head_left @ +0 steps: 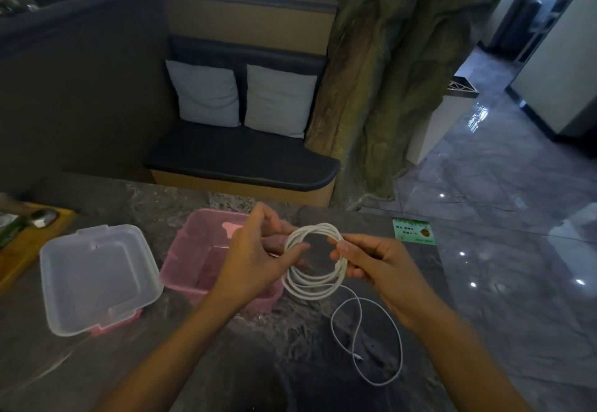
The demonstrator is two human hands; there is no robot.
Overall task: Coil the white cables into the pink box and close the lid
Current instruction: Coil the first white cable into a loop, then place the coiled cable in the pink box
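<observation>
A white cable [315,285] is wound into a round coil of several loops, held in the air just right of the pink box [197,250]. My left hand [255,256] holds the coil's left side, fingers curled through it. My right hand [371,263] pinches the coil's right side. A loose tail of cable [381,340] trails down onto the grey stone table and ends in a small plug near the front. The pink box stands open with nothing visible inside. Its clear lid [97,279] lies flat to the left of it, with pink clips on its near edge.
A wooden tray [38,237] with a metal object sits at the table's far left. A green card [413,231] lies at the table's right edge. Beyond the table stands a dark bench [242,159] with two pale cushions; shiny floor lies to the right.
</observation>
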